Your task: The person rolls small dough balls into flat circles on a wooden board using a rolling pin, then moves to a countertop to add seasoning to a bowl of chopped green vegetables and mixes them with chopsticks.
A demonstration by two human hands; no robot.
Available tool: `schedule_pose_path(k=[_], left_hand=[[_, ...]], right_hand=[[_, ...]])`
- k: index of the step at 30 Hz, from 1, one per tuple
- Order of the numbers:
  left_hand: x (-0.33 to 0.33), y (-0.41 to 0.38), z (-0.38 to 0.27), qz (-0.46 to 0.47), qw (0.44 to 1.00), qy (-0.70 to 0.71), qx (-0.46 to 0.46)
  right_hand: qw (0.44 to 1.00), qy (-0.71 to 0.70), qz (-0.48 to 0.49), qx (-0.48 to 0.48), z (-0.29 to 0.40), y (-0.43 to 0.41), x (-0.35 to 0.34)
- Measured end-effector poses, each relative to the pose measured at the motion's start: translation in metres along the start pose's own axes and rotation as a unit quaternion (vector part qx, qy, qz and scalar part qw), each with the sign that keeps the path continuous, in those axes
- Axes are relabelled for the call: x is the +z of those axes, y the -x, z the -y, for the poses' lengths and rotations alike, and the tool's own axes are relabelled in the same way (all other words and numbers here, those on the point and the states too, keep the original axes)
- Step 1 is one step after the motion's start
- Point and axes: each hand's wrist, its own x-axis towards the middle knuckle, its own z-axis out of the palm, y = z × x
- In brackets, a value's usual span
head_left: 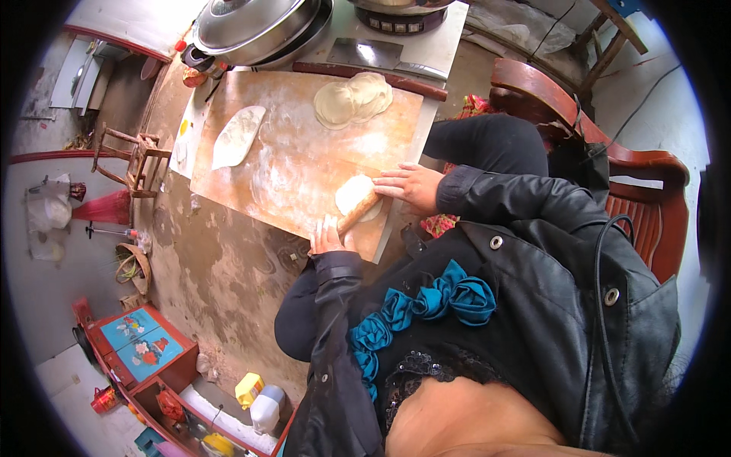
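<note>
A short wooden rolling pin [361, 212] lies slantwise across a flat round of dough [353, 193] near the front edge of a floured wooden board [285, 183]. My left hand [331, 235] rests on the pin's lower end, and my right hand [408, 185] lies over its upper end, fingers stretched across it. Part of the dough is hidden under the pin. At the back of the board sits an overlapping pile of thin dough rounds [354, 100]. Farther left lies a white, pointed shallow piece [239, 137] with flour on it; its material is unclear.
Behind the board are a long dark-red rod [371, 80], a broad-bladed cleaver [365, 52], an electric cooktop [400, 23] and a large lidded metal pan [251, 28]. A bottle [203, 61] stands beside the pan. A wooden stool [137, 160] and red cabinet [143, 348] stand leftward; a wooden bench [645, 171], right.
</note>
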Motion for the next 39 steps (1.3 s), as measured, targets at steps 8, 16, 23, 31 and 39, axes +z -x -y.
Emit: schedule_pose_path(k=[8, 16, 23, 31, 39], left_hand=[[-0.023, -0.045, -0.019, -0.177, 0.982, -0.053, 0.043], [0.003, -0.083, -0.045, -0.059, 0.998, 0.016, -0.03], [0.008, -0.099, -0.032, 0.062, 0.998, 0.022, -0.024], [-0.015, -0.156, -0.025, -0.004, 0.989, 0.149, 0.0], [-0.042, -0.227, -0.04, 0.0, 0.984, 0.171, 0.045]], right_hand=[[0.983, -0.061, -0.105, 0.135, -0.021, -0.02, 0.013], [0.923, -0.161, -0.179, 0.301, -0.036, 0.003, -0.052], [0.908, -0.213, -0.188, 0.309, -0.051, 0.015, -0.043], [0.892, -0.269, -0.232, 0.279, -0.063, 0.015, -0.041], [0.851, -0.348, -0.255, 0.299, -0.073, 0.017, -0.048]])
